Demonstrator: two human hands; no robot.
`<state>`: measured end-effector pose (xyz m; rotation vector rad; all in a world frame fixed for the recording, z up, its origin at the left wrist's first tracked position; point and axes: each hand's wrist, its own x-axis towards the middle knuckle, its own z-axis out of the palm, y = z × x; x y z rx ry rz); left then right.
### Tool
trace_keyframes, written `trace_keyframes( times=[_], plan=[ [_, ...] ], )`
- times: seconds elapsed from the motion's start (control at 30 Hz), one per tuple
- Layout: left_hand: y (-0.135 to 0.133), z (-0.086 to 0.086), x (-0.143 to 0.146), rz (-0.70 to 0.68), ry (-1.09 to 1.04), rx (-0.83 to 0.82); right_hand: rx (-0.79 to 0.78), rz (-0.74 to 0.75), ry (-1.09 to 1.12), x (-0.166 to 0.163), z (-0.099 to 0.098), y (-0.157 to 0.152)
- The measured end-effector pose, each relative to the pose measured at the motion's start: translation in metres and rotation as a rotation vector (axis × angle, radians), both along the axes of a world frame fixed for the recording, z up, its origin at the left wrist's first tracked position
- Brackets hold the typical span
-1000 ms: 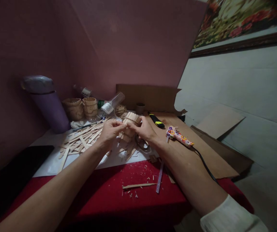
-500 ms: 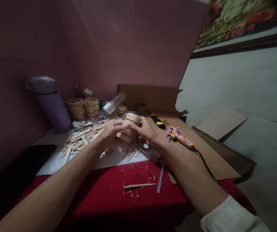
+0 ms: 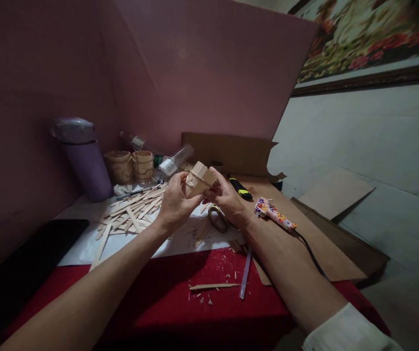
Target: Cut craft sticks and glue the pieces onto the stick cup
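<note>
red cloth (image 3: 150, 302) open near, stick pile (image 3: 132, 214) crowding left

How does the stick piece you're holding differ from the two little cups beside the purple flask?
The stick piece is held in the air, tilted, between the left hand and right hand; the cups stand upright, untouched. The stick piece looks angular; the cups look round. Both seem made of pale wood.

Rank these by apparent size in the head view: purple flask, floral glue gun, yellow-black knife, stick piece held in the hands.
1. purple flask, clearly largest.
2. glue gun and stick piece: these look about alike, and the piece is held up nearer the camera, so they are left unranked.
3. knife, smallest.
</note>
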<state>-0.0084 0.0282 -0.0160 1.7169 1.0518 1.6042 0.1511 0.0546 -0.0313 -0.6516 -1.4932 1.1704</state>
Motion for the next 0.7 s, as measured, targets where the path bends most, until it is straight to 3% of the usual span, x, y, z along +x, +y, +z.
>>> trace_keyframes(
  times=[0.17,0.4,0.53,0.7],
  plan=[
    [0.001,0.003,-0.001,0.003,-0.142,-0.137,0.014,0.006,-0.002,0.000,-0.003,0.002],
    [-0.002,0.016,-0.006,-0.386,-0.524,-0.592,-0.056,-0.120,0.077,-0.004,0.003,-0.003],
    [0.000,0.018,-0.012,-0.516,-0.656,-0.676,-0.029,-0.192,0.080,-0.008,0.005,-0.006],
    [0.002,0.016,-0.017,-0.584,-0.669,-0.719,0.029,-0.334,0.120,-0.013,0.008,-0.013]
  ],
)
